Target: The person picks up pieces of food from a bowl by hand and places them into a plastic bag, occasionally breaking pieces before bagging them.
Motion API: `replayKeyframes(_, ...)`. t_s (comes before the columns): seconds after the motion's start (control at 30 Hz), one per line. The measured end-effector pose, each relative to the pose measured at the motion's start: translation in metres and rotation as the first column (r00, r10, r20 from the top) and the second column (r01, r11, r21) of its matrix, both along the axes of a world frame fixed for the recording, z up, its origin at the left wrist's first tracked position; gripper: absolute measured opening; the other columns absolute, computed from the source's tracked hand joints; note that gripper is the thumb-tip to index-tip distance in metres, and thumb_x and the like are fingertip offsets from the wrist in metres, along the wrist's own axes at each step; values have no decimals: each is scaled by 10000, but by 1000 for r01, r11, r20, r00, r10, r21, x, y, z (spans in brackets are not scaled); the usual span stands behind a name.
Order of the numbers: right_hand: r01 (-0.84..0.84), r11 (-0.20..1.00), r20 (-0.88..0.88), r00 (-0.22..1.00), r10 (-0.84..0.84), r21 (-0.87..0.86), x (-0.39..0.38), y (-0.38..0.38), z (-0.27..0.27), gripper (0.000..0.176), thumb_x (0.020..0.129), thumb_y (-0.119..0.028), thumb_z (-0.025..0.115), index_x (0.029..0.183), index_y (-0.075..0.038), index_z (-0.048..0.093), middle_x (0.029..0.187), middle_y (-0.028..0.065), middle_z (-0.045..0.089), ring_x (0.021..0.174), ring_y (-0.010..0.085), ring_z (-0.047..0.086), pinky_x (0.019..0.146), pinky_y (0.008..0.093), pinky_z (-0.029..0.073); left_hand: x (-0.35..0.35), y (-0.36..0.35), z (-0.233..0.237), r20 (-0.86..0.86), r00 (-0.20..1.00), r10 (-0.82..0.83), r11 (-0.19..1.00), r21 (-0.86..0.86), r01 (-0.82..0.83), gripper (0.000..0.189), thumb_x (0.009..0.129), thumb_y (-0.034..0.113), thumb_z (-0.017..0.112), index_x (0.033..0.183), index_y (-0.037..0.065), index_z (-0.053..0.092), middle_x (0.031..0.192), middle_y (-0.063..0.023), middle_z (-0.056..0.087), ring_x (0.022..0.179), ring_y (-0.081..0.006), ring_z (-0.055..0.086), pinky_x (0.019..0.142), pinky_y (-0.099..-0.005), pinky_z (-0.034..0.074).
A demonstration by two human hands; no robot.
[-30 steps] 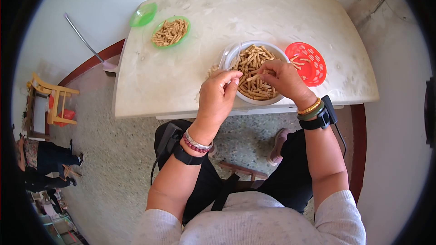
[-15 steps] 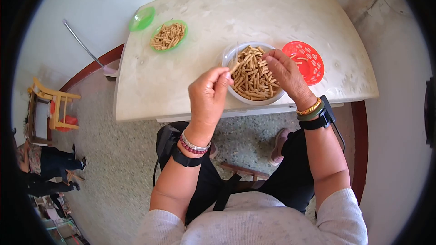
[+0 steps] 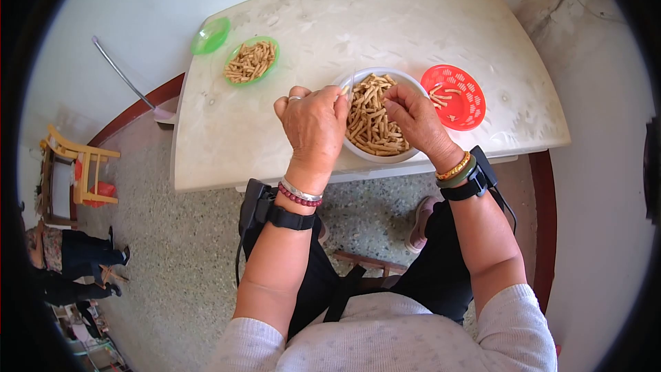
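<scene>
A white bowl (image 3: 391,159) heaped with short brown stick pieces (image 3: 375,120) stands near the table's front edge. Over its left rim, my left hand (image 3: 313,120) is closed in a pinch, its back turned up. The pale end of a stick piece (image 3: 346,89) shows at those fingertips, and a thin, faint strand rises beside it. My right hand (image 3: 418,120) is above the right side of the bowl, thumb and forefinger pressed together; I cannot tell what they hold. Just right of it sits a red slotted basket (image 3: 471,107) with a few paler sticks inside.
At the table's (image 3: 275,138) back left, a green plate (image 3: 273,69) carries more brown sticks, beside a green dish (image 3: 210,36). A long-handled dustpan (image 3: 165,114) leans left of the table. Further left are a wooden chair (image 3: 86,165) and people (image 3: 82,248).
My left hand has turned over, from fingers facing inward to its back facing up, and hides most of the stick piece. My right hand has shifted slightly left and down.
</scene>
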State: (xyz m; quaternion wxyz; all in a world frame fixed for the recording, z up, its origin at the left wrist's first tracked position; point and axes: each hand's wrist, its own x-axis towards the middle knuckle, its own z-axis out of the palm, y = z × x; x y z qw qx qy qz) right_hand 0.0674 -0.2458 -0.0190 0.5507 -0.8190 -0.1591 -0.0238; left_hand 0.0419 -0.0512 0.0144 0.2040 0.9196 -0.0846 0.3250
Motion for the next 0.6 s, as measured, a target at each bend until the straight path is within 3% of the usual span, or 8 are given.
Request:
replayKeyframes(0.23, -5, 999, 0, 1000, 5, 41, -3, -2, 4, 123, 920, -120, 608, 987, -18, 616, 834, 84, 679, 757, 166, 643, 691, 301, 513, -1, 9, -3, -169, 980, 103, 993, 74, -91, 158, 783, 236, 752, 871, 107, 730, 655, -55, 668, 749, -234, 593, 777, -385, 345)
replayKeyframes(0.33, -7, 983, -146, 989, 34, 183, -7, -4, 12, 87, 938, -98, 587, 993, -40, 622, 868, 42, 680, 791, 132, 630, 722, 264, 502, -5, 8, 2, -112, 985, 133, 988, 89, -123, 178, 793, 235, 764, 922, 118, 731, 698, -33, 675, 745, -232, 597, 798, -385, 362)
replayKeyframes(0.4, -83, 947, -154, 979, 136, 310, -8, -3, 16, 106, 980, -74, 539, 1066, -44, 593, 1014, 32, 652, 956, 100, 609, 847, 250, 497, -14, 3, 19, 216, 976, 15, 994, 100, -38, 129, 830, 162, 732, 926, 78, 717, 812, -80, 684, 713, -234, 599, 763, -367, 411)
replayKeyframes(0.43, -89, 945, -151, 978, 142, 315, -10, 0, 17, 106, 980, -74, 539, 1066, -44, 593, 1014, 32, 652, 956, 100, 609, 847, 250, 497, -16, 1, 16, 219, 976, 19, 994, 105, -43, 129, 830, 162, 732, 926, 78, 717, 812, -80, 684, 713, -234, 599, 763, -367, 411)
replayKeyframes(0.47, -129, 925, -75, 983, 166, 358, -13, 3, 17, 95, 973, -93, 561, 1044, -58, 614, 1068, 24, 658, 983, 100, 598, 851, 263, 485, -18, -2, 11, 150, 978, -142, 981, -108, 159, 116, 849, 124, 710, 943, 56, 705, 834, -83, 673, 692, -208, 590, 706, -337, 429)
replayKeyframes(0.5, -172, 902, 3, 983, 186, 396, -15, 6, 18, 86, 965, -111, 583, 1023, -72, 634, 1122, 16, 663, 1010, 100, 587, 854, 276, 472, -20, -5, 7, 119, 944, -309, 885, -327, 331, 107, 868, 86, 688, 961, 34, 694, 857, -86, 662, 672, -181, 582, 649, -306, 446)
replayKeyframes(0.53, -209, 837, -43, 963, 267, 506, -17, 8, 19, 106, 961, -126, 606, 1042, -77, 651, 1277, 38, 605, 1106, 113, 558, 934, 302, 460, -25, -10, 4, 73, 933, -353, 842, -410, 350, 115, 875, 60, 674, 983, 22, 685, 841, -75, 647, 664, -150, 568, 599, -275, 436)
replayKeyframes(0.6, -234, 759, -59, 940, 337, 607, -23, 16, 22, 116, 960, -127, 607, 1054, -82, 659, 1310, 52, 584, 1136, 124, 547, 970, 305, 447, -33, -19, -2, -3, 901, -433, 760, -540, 363, 145, 878, 30, 671, 1022, 13, 672, 833, -44, 616, 673, -93, 535, 572, -226, 429)
